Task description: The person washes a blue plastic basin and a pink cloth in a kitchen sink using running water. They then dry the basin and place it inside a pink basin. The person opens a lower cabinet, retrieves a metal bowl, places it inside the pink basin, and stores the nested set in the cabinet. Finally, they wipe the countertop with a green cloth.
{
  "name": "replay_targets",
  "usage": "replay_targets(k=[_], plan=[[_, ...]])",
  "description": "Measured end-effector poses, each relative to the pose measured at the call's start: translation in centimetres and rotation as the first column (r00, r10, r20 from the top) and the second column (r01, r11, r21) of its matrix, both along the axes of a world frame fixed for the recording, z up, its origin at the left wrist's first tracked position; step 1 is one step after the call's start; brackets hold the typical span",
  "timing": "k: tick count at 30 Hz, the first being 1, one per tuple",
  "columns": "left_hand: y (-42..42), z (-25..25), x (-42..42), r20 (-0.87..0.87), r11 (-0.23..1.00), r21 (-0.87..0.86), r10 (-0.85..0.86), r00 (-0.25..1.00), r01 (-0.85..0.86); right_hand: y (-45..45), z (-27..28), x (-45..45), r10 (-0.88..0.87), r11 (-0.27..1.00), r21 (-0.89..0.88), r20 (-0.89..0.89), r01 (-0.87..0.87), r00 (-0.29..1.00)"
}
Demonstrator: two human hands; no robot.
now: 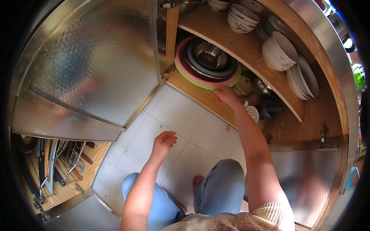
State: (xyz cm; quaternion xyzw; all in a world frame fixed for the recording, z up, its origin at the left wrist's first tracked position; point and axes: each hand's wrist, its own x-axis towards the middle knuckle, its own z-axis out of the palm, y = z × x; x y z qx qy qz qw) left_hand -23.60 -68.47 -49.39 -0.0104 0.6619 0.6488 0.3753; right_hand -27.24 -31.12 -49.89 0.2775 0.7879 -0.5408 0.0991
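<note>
A nested stack of basins sits on the cabinet's lower shelf. Its outermost layer is a light green plastic basin point(189, 77), and a pink basin point(181, 57) lies inside that. Darker and metal ones follow, with a shiny steel bowl point(212, 55) at the centre. My right hand point(225, 96) is at the stack's front edge, its curled fingers on the green rim; the hand hides part of that rim. Over the tiled floor, my left hand point(165, 143) hangs with nothing in it, its fingers loosely bent and apart from everything.
Patterned bowls point(242, 18), larger white bowls point(279, 51) and stacked plates point(302, 78) stand on the upper shelf point(202, 20). Right of the basins are a glass lid point(244, 86) and a white lid point(252, 113). An open cabinet door point(101, 63) and a knife rack point(75, 161) flank the left.
</note>
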Motion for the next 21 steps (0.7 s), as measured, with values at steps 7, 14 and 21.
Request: replay_targets(k=[7,14,21], plan=[[0.1,-3.1,-0.6,-0.280,0.999,-0.037,-0.008,0.960,-0.002,-1.3,3.4,3.2,0.026,0.999,0.024,0.061,-0.028,0.998],[0.7,-2.3,-1.1,-0.541,0.991,-0.122,-0.025,0.841,-0.049,-2.5,8.4,-0.3,0.141,0.984,0.160,-0.452,-0.075,0.881],[-0.5,1.7,-0.1,-0.720,0.970,-0.222,-0.096,0.687,-0.097,-4.9,16.4,-13.8,-0.277,0.926,-0.374,-0.567,0.058,0.776]])
